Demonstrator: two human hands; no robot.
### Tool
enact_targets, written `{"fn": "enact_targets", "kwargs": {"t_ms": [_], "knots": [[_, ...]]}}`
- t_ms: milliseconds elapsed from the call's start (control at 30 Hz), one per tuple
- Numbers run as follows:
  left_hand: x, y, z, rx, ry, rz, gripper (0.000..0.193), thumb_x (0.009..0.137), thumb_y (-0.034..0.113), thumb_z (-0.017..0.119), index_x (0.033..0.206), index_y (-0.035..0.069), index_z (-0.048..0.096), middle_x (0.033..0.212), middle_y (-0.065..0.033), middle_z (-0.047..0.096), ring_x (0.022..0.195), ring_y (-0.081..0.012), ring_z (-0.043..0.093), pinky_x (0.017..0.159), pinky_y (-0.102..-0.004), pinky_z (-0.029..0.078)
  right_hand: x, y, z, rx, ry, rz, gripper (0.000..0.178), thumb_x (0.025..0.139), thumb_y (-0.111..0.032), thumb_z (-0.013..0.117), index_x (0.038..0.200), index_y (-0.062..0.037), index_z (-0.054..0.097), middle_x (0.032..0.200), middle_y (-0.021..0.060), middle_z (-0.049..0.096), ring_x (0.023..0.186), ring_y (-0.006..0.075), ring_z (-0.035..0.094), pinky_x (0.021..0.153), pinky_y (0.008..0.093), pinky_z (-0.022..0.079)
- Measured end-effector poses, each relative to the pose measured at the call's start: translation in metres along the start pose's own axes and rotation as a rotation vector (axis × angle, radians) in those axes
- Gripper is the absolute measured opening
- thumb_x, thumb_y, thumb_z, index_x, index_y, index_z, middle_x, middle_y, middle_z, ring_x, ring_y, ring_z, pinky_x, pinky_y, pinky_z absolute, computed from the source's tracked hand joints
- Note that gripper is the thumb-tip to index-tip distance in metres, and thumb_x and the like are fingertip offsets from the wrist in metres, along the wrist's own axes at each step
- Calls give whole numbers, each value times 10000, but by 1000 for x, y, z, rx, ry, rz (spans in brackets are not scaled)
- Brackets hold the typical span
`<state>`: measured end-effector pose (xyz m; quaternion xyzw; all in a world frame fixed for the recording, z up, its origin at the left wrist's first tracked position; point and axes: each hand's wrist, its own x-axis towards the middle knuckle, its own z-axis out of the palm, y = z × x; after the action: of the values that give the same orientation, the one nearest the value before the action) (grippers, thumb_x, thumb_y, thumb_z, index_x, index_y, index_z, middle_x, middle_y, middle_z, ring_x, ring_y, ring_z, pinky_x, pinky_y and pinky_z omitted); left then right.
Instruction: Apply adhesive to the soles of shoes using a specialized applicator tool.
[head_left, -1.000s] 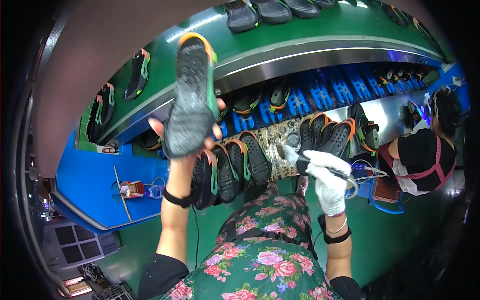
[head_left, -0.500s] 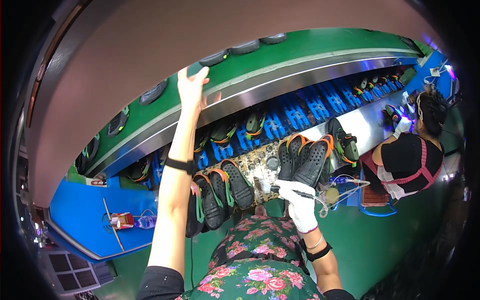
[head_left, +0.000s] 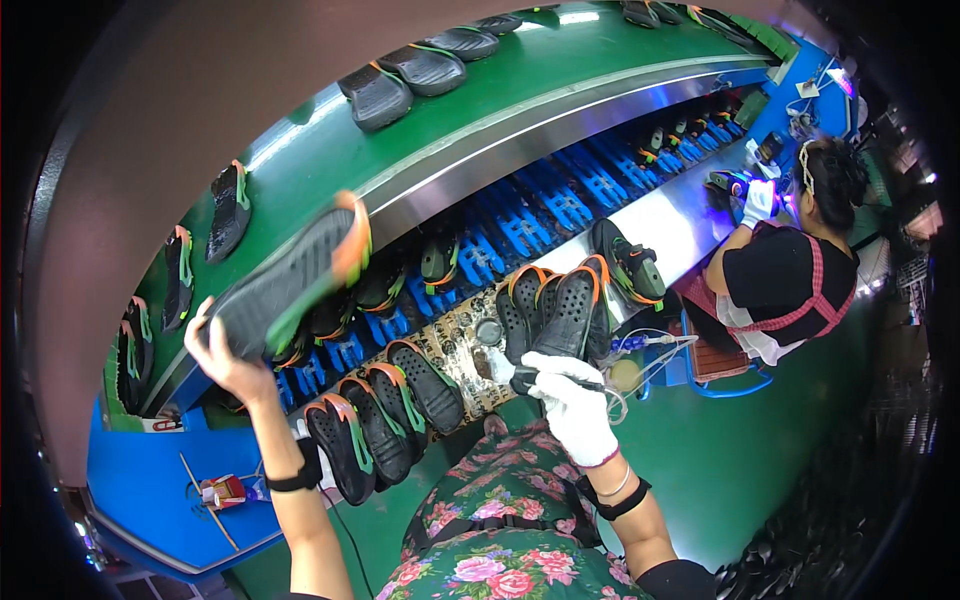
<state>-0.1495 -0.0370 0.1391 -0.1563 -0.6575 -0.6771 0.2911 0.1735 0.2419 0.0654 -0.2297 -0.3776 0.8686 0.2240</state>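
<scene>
My bare left hand point(head_left: 232, 365) grips the heel end of a black clog point(head_left: 285, 285) with orange and green trim. The clog is raised over the edge of the green belt, its ridged sole showing and its far end blurred. My right hand point(head_left: 570, 400), in a white glove, is closed around a dark-handled brush point(head_left: 522, 378) with pale bristles. The bristles are beside a small round dark pot point(head_left: 489, 331) on the stained bench point(head_left: 450, 335). Several clogs point(head_left: 565, 318) stand clustered just beyond my right hand. More clogs point(head_left: 385, 425) lean in a row along the bench's near edge, left of the brush.
A green conveyor belt point(head_left: 520, 80) carrying soles-up clogs runs along the back, with a metal-edged ledge point(head_left: 560, 128) below. Blue racks point(head_left: 520, 215) sit underneath. At the right a co-worker point(head_left: 790, 265) sits working. A blue table point(head_left: 140, 480) stands at the left.
My left hand was reaching empty over the belt; it now holds a clog and has come back to the left. The view has shifted. My right hand keeps the brush by the bench.
</scene>
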Motion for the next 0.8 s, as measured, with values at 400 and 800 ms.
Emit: {"fn": "enact_targets", "kwargs": {"t_ms": [400,800], "knots": [[-159,-16,1,-325,-676,-1286,255,948,350,701,971,96,702,969,-31,733,855,-148,696,782,-320,566,-17,-13,70,-343,-355,-325,211,869,32,736,1075,37,780,1152,165,766,1038,204,720,956,346,562],[-256,34,-26,-1228,-697,-1873,1198,817,978,247,1438,-11,509,1238,-234,664,1131,-389,676,1048,-535,513,-21,-15,73,-499,-275,-245,201,846,75,749,1044,42,760,1119,172,759,924,218,742,820,326,609]]}}
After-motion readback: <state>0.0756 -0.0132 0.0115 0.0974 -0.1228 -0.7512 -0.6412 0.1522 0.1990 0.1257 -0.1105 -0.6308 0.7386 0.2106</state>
